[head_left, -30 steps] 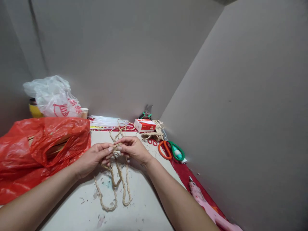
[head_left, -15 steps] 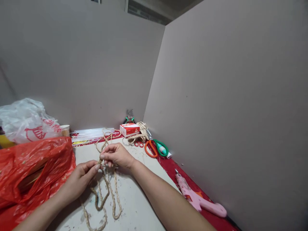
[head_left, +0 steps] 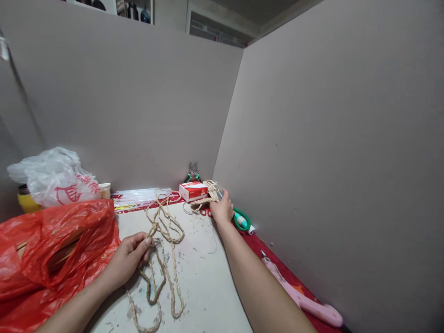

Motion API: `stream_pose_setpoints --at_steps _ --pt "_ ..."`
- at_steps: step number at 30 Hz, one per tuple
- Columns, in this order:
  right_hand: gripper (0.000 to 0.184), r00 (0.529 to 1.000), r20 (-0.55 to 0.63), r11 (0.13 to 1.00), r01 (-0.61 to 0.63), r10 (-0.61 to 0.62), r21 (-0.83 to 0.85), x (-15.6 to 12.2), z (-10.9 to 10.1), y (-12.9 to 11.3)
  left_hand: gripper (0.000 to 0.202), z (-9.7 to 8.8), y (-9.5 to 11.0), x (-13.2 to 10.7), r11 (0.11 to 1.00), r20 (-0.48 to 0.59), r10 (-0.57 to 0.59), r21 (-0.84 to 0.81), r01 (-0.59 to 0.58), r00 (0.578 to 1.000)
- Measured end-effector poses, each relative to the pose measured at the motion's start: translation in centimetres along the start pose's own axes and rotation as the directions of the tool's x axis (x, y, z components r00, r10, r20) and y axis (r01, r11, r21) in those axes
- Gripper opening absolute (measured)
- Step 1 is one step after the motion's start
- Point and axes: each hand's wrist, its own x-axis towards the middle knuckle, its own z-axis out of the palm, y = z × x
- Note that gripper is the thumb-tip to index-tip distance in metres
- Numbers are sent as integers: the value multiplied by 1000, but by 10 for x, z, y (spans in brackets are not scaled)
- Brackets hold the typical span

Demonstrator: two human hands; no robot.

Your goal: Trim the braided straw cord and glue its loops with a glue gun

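My left hand pinches a braided straw cord near a knot or crossing, with thumb and forefinger together. Loops of the cord lie on the pale board beyond that hand and towards me. My right hand is stretched to the far right corner, its fingers curled over the scissors. The green handle loop shows beside the hand; the orange loop is hidden beneath it. Just left of these fingers lies a bundle of straw braid.
A red and white box and green-handled pliers stand at the back. Clear sticks lie left of them. A red plastic bag and a white bag fill the left. A pink glue gun lies along the right wall.
My right hand has let go of the cord and moved forward and right to the scissors. My left hand still holds the cord. The camera view has shifted slightly.
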Motion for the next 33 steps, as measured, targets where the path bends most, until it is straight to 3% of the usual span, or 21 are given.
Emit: stream_pose_setpoints --at_steps 5,11,18,20,24,26,28,30,33 --pt "63 996 71 992 66 -59 -105 -1 12 12 39 0 1 1 1000 1 8 -8 -8 1000" --pt "48 997 15 995 83 -82 -61 17 12 22 40 0 0 1 1000 -12 -5 -30 4 1000" --pt "35 984 3 982 180 -180 -52 17 3 5 40 -2 -3 4 999 -5 -3 -40 3 1000" --pt "31 957 74 957 283 -279 -60 8 3 -5 40 -2 -2 4 1000 2 3 -31 -3 1000" --pt "26 829 287 865 502 -480 -6 -12 9 -20 41 -2 0 3 999 7 -11 -35 11 1000" --pt "31 792 323 839 544 -518 14 -13 11 -21 41 -2 1 3 999 14 -22 -40 23 1000" --pt "36 812 295 849 528 -503 -8 -8 11 -17 40 -2 0 3 999 20 -19 -39 20 1000" --pt "39 863 253 883 465 -437 -64 2 9 -10 40 -2 -1 3 999 23 -9 -38 10 1000" --pt "35 904 272 913 379 -329 -153 14 5 4 38 -2 -2 3 999 29 -10 -43 11 1000"
